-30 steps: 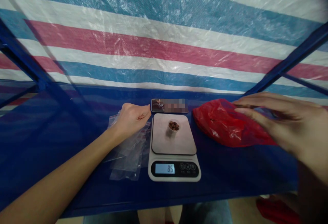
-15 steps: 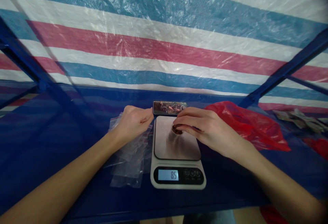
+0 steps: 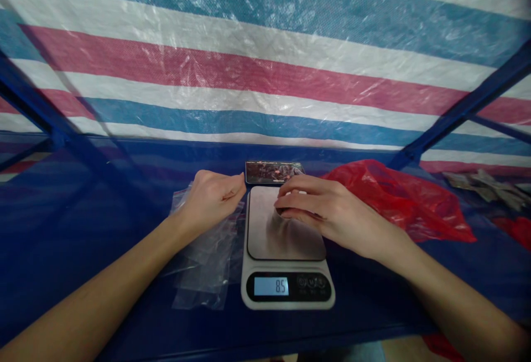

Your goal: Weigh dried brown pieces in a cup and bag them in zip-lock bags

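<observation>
On the white kitchen scale (image 3: 286, 246), whose display reads 8.5, a small cup-like container (image 3: 280, 216) stands on the metal plate, mostly covered by my fingers. My right hand (image 3: 313, 204) is bent over its mouth, thumb and fingers pinched together; what they grip is hidden. Dark brown bits show faintly below the fingertips. To the left of the scale, my left hand (image 3: 218, 193) is curled into a fist, its thumb side against the left edge of a phone (image 3: 274, 172). Whether that fist holds anything is hidden.
Clear zip bags (image 3: 203, 276) lie left of the scale, partly below my left forearm. A crumpled red plastic bag (image 3: 406, 202) sits on the right of the blue shelf (image 3: 136, 185). Blue metal struts and a striped plastic sheet (image 3: 249, 74) stand behind; flat packets (image 3: 489, 188) lie far right.
My right hand has shifted slightly left and down over the small container, hiding the brown contents that showed before. The left hand keeps its place. The display still reads 8.5.
</observation>
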Tool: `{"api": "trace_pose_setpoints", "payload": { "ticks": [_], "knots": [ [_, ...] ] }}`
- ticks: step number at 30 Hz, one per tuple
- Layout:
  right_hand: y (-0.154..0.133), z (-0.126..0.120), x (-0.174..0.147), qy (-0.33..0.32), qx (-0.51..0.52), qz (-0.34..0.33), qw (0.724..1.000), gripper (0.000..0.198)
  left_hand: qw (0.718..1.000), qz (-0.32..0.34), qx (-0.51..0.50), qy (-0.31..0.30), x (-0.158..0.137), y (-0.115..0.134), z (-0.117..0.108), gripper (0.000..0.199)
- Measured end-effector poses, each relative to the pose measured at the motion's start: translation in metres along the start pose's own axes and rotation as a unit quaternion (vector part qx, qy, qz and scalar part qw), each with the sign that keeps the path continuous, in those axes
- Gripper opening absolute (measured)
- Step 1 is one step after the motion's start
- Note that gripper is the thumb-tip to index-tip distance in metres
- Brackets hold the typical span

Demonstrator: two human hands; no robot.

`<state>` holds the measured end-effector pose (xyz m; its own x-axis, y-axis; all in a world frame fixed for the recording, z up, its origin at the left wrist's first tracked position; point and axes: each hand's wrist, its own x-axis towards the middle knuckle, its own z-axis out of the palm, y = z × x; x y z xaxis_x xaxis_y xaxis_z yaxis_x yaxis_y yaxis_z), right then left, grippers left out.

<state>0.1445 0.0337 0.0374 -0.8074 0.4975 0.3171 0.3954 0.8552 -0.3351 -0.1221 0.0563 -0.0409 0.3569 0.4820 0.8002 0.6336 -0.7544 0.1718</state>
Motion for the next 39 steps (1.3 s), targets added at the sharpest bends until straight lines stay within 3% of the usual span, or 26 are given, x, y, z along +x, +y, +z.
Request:
{"api": "trace_pose_setpoints", "payload": {
  "ticks": [9,15,20,24,27,33,39],
  "knots": [
    [0.002,0.0,0.001,0.021,0.031,-0.008,0.999,0.017,1.0,-0.004,-0.008,-0.001,0.003,0.002,-0.001,0.05],
    [0.009,0.0,0.0,0.075,0.059,-0.018,0.995,0.014,1.0,-0.005,-0.008,-0.005,0.002,0.002,-0.001,0.051],
    [0.009,-0.006,-0.002,0.181,0.109,0.038,0.977,0.005,1.0,-0.011,-0.014,-0.013,0.003,0.003,-0.002,0.051],
    [0.014,-0.01,-0.008,0.326,0.105,0.129,0.931,0.004,1.0,-0.011,-0.014,-0.01,0.003,0.004,-0.003,0.053],
    [0.02,-0.008,-0.014,0.383,0.076,0.165,0.906,0.011,1.0,-0.011,-0.01,-0.004,0.004,0.005,-0.004,0.053],
    [0.024,0.012,-0.021,0.362,0.088,0.178,0.911,0.019,1.0,-0.023,0.0,0.003,0.008,0.004,-0.008,0.053],
    [0.021,0.025,-0.024,0.319,-0.012,0.107,0.942,0.02,0.998,-0.057,0.002,0.019,0.009,0.004,-0.008,0.054]
  ]
}}
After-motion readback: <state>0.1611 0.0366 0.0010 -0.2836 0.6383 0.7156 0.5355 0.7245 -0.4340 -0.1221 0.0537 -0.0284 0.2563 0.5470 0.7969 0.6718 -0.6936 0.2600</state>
